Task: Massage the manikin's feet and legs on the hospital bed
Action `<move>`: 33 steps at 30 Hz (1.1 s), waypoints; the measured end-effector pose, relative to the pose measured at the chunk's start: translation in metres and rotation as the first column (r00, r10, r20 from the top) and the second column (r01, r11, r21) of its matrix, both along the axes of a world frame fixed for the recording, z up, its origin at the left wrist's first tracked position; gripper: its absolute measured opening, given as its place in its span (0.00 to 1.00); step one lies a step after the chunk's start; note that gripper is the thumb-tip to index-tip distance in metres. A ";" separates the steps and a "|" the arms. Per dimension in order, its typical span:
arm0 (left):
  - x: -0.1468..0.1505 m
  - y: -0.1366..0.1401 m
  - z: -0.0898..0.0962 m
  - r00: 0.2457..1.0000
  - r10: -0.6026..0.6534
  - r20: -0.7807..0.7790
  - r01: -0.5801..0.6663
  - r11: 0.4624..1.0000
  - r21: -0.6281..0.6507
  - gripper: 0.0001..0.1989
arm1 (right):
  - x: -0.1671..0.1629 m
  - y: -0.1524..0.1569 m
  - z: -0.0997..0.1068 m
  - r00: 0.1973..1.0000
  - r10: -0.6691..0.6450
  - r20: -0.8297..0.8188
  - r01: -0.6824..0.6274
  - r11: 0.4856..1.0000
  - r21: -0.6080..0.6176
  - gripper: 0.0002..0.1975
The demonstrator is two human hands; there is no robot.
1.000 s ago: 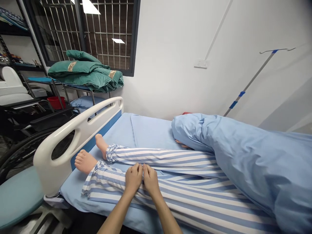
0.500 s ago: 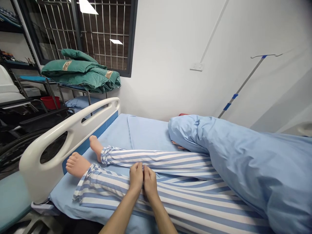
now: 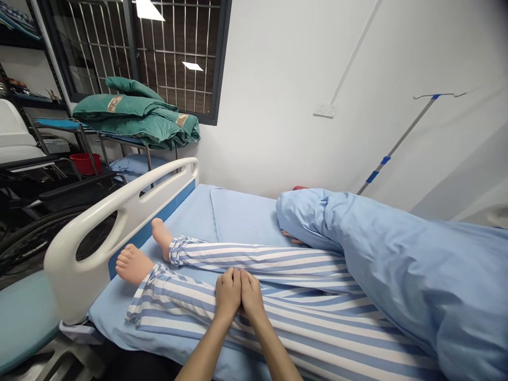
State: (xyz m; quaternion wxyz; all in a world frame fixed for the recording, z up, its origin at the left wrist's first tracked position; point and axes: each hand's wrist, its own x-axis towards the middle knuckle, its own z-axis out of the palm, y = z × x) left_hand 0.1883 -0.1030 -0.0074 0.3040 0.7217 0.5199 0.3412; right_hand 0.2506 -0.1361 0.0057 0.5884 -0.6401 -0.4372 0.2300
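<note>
A manikin in blue-and-white striped trousers (image 3: 278, 255) lies on a bed, its two bare feet (image 3: 135, 263) pointing toward the bed's end board. My left hand (image 3: 229, 292) rests on the nearer leg around knee height, with its fingers bent over the far side. Right beside it, touching, my right hand (image 3: 251, 294) is curled over the same leg. The fingertips of both hands are hidden from above. A bunched light-blue quilt (image 3: 389, 254) covers the upper body, and a few fingers of the manikin (image 3: 292, 238) peek out from under its edge.
A cream end board (image 3: 130, 196) closes off the bed at the left, with a wheelchair (image 3: 51, 211) beyond it. Folded green quilts (image 3: 138, 116) lie on a stand under the barred window. An IV pole (image 3: 397, 145) leans by the wall behind the bed.
My hands have gone from close together with thumbs uppermost to palms turned down, knuckles up, over the leg. The view has shifted slightly.
</note>
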 end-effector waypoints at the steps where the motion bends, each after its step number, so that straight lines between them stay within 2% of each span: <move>1: 0.000 -0.001 0.000 1.000 -0.009 -0.026 0.009 1.000 0.008 0.16 | 0.001 -0.002 0.007 1.000 0.017 0.025 -0.017 1.000 -0.010 0.20; 3: 0.000 -0.002 0.001 0.996 -0.043 -0.078 0.044 0.999 0.019 0.16 | 0.003 -0.006 0.018 0.996 0.025 0.085 -0.024 1.000 -0.019 0.20; 5: 0.000 -0.002 0.002 0.991 -0.061 -0.116 0.063 0.998 0.013 0.15 | 0.005 -0.008 0.020 0.990 -0.004 0.138 0.006 1.000 -0.017 0.21; 12: 0.004 -0.001 0.003 0.994 -0.019 -0.104 0.018 1.000 -0.003 0.14 | 0.016 -0.014 -0.023 0.969 -0.125 0.214 0.135 0.990 -0.033 0.22; 16: 0.002 -0.003 0.001 0.996 -0.021 -0.091 0.022 1.000 0.007 0.13 | 0.018 -0.014 -0.025 0.974 -0.077 0.214 0.084 0.996 -0.025 0.21; 20: 0.006 -0.005 0.008 0.999 -0.022 -0.046 0.020 0.999 -0.039 0.14 | 0.019 -0.013 -0.020 0.984 -0.115 0.139 0.118 0.993 -0.016 0.22; 26: 0.038 -0.025 0.033 0.971 0.082 0.226 -0.051 0.989 -0.139 0.17 | 0.029 -0.014 -0.026 0.988 -0.088 -0.127 0.087 0.996 -0.017 0.22; 30: 0.044 -0.037 0.020 0.983 0.057 0.172 -0.040 0.994 -0.102 0.17 | 0.037 -0.014 -0.028 0.949 -0.114 -0.295 0.124 0.992 0.017 0.20; 33: 0.040 -0.038 0.007 0.993 0.003 0.120 0.006 0.998 -0.069 0.16 | 0.036 -0.014 -0.025 0.926 -0.139 -0.351 0.155 0.988 0.018 0.20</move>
